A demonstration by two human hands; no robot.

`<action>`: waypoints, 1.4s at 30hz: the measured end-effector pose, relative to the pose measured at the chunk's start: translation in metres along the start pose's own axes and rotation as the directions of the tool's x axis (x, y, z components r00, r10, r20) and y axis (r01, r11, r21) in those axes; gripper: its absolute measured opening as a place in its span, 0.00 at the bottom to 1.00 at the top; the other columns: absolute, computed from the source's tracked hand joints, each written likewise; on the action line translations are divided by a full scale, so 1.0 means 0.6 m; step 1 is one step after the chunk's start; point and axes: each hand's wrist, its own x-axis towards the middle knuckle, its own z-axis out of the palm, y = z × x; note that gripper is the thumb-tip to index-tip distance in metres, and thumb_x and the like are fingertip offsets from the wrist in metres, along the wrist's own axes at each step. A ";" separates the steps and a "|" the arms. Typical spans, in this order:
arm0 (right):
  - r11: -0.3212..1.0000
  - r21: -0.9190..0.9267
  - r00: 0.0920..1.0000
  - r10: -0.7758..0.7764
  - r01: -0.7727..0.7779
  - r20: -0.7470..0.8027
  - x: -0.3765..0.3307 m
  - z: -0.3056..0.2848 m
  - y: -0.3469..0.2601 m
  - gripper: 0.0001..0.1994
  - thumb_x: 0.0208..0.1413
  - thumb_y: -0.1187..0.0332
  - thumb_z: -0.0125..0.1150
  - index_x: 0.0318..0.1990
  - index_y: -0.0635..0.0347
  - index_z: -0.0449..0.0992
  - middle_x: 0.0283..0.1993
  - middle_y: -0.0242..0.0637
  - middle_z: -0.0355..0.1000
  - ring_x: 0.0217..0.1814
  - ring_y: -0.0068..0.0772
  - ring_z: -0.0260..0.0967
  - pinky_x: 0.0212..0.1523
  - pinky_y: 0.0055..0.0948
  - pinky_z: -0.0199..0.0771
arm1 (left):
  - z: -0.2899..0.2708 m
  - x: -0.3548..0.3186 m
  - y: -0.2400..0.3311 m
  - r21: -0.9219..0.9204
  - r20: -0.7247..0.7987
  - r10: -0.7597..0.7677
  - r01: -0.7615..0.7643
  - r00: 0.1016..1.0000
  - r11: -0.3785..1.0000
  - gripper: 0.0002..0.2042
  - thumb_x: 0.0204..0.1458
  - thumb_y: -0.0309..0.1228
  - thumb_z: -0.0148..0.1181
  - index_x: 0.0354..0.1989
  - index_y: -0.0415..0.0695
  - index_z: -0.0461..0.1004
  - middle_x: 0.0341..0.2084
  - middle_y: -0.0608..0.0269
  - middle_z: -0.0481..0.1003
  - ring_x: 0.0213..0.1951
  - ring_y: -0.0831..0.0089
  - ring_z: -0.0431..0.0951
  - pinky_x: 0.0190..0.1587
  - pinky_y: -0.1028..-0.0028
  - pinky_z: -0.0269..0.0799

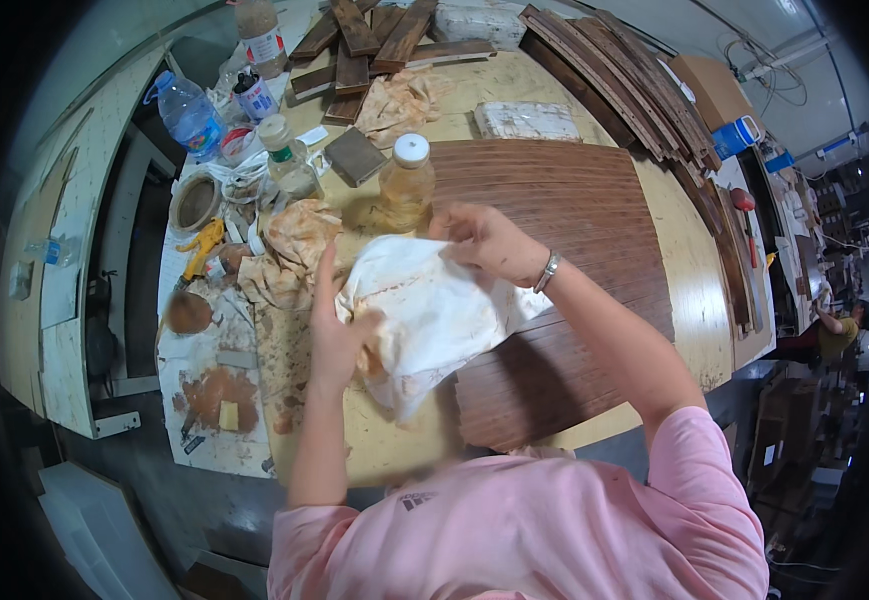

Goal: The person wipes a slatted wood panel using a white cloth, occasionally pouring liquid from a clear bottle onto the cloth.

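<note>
Handling: two hands; the right hand (pixel 489 242) pinches the cloth's upper edge, the left hand (pixel 336 335) lies against its left edge, thumb blurred, so whether it grips I cannot tell.
Cloth: one white cloth (pixel 439 325), soft, creased, brown-stained, spread between the hands above the left part of the wood panel.
Panel: one brown wood panel (pixel 564 210), flat, streaked with parallel grain, lying on the yellowish surface (pixel 699 290).
Bottles: five beyond the left hand; nearest the cloth, one clear white-capped bottle (pixel 408 190) with amber contents.
Rags: two crumpled, rust-stained rags, one (pixel 299 240) left of the cloth, one (pixel 394 103) farther back.
Block: one dark, flat rectangular block (pixel 354 157).
Bundles: two white-wrapped, brick-shaped bundles (pixel 526 122).
</note>
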 end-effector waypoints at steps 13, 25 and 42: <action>0.928 -0.267 0.825 -0.357 0.260 -0.437 0.139 -0.021 0.022 0.31 0.39 0.60 0.79 0.50 0.67 0.74 0.47 0.44 0.78 0.50 0.32 0.75 0.53 0.30 0.74 | -0.058 -0.012 -0.057 -0.651 0.064 -0.258 0.236 0.964 0.722 0.16 0.60 0.26 0.54 0.54 0.31 0.70 0.50 0.51 0.75 0.51 0.65 0.76 0.54 0.67 0.72; 0.397 -0.798 0.726 -0.684 0.453 0.071 0.172 0.074 -0.055 0.16 0.33 0.62 0.74 0.33 0.55 0.80 0.36 0.37 0.75 0.44 0.45 0.72 0.48 0.41 0.72 | -0.058 0.050 -0.037 -0.682 -0.095 -0.198 0.081 0.976 0.727 0.19 0.60 0.23 0.50 0.61 0.34 0.64 0.53 0.53 0.72 0.53 0.63 0.75 0.56 0.64 0.71; -0.458 -0.833 0.867 -0.221 0.312 0.446 0.153 0.097 -0.081 0.10 0.39 0.57 0.67 0.24 0.53 0.82 0.31 0.36 0.77 0.40 0.38 0.71 0.38 0.34 0.69 | -0.015 0.030 -0.051 -0.746 -0.017 -0.172 0.102 0.985 0.658 0.20 0.64 0.26 0.47 0.63 0.37 0.61 0.57 0.54 0.70 0.57 0.62 0.72 0.60 0.62 0.67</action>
